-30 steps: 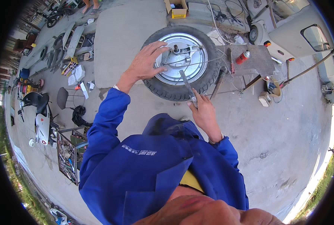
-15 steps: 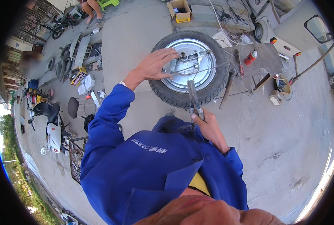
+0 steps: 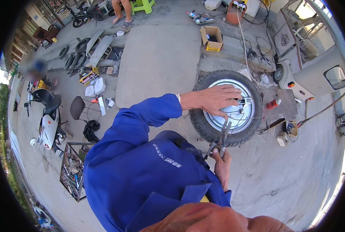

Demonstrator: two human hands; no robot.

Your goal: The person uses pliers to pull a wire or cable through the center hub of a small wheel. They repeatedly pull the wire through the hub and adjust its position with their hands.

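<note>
Empty left hand (image 3: 215, 99) splays over the wheel (image 3: 240, 113); right hand (image 3: 222, 165) grips pliers (image 3: 224, 136).

That jacket (image 3: 141, 170) is blue with white lettering (image 3: 171, 160), the tyre (image 3: 197, 120) black round a silver hub (image 3: 215, 122), the can (image 3: 272, 103) at its three o'clock red.

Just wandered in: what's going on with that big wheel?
Someone in a blue jacket is at a wheel with both bare hands. The left hand is spread over its silvery hub; whether it touches is hard to tell. The right hand holds pliers, handles apart, pointing toward the wheel's near side. A red can is just to the right of the wheel.
</note>
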